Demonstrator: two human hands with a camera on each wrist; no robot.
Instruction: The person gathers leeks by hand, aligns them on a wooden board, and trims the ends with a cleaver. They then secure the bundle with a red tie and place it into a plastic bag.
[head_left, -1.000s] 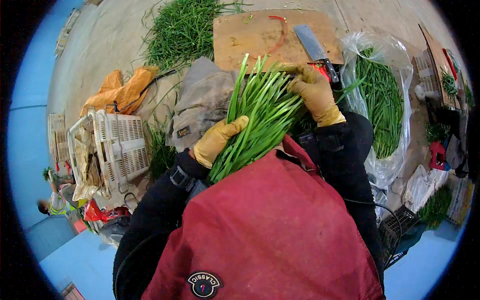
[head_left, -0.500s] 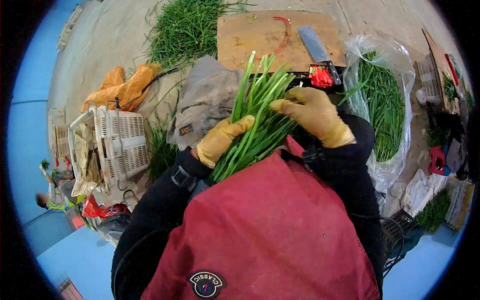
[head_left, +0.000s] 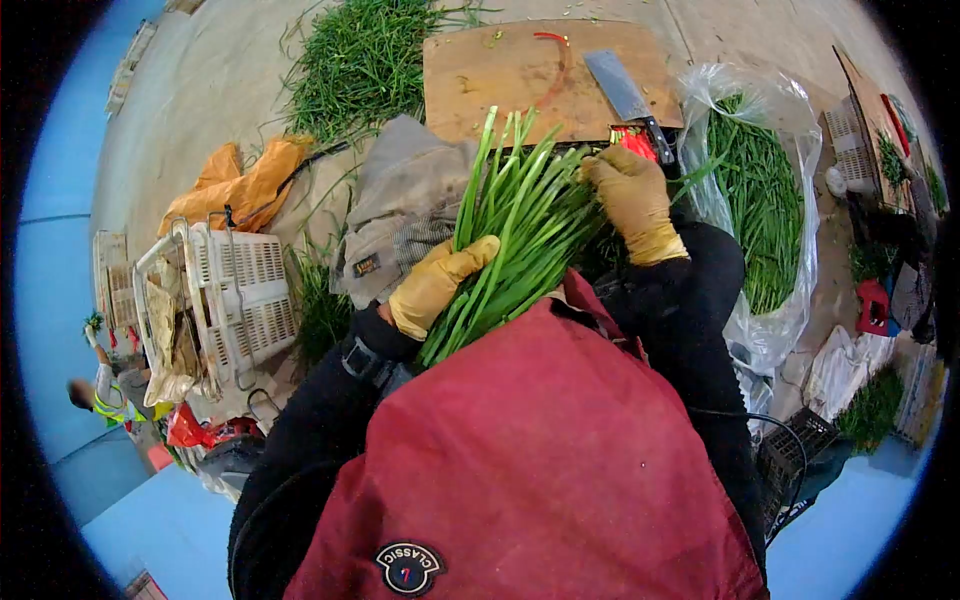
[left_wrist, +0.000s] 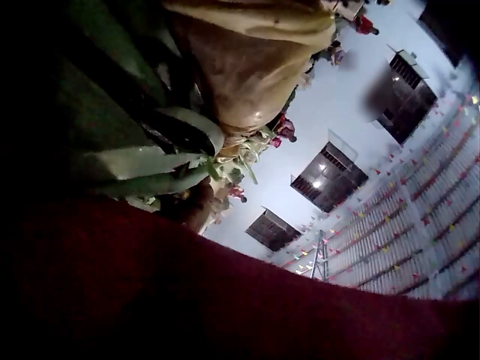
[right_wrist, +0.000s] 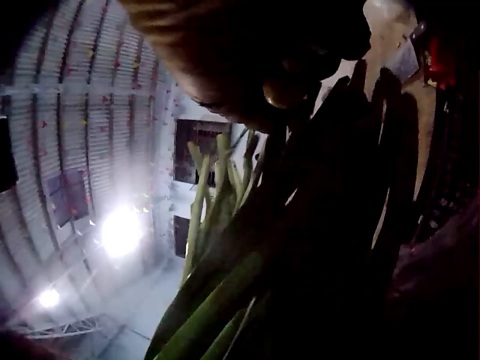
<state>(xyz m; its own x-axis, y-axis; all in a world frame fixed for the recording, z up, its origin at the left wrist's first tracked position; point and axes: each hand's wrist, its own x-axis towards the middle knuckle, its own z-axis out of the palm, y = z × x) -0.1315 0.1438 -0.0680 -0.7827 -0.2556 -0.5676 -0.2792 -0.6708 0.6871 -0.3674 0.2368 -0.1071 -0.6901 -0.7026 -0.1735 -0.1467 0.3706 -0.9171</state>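
Observation:
A bunch of green garlic chives [head_left: 520, 230] lies against the red apron [head_left: 560, 440], pale stem ends pointing away from the body. My left hand [head_left: 440, 285], in a yellowish glove, grips the bunch from its left side with the thumb across the stalks. On the other side my gloved right hand [head_left: 635, 200] has curled fingers, pinching at stalks along the bunch's right edge. In the right wrist view, pale stems [right_wrist: 202, 202] stand below the dark glove. Broad leaves [left_wrist: 142, 165] show beside the left glove in the left wrist view.
Ahead lies a wooden board [head_left: 500, 75] with a cleaver [head_left: 620, 85] and red ties [head_left: 635, 142]. A heap of greens [head_left: 360, 75] is at far left; a clear plastic bag [head_left: 810, 130] of greens stands right. White crates [head_left: 250, 260] and an orange sack [head_left: 235, 190] are left.
My right hand came back over the bunch with fingers parted, then moved away from the body to the bunch's upper right edge, fingers closing. The left hand keeps its hold.

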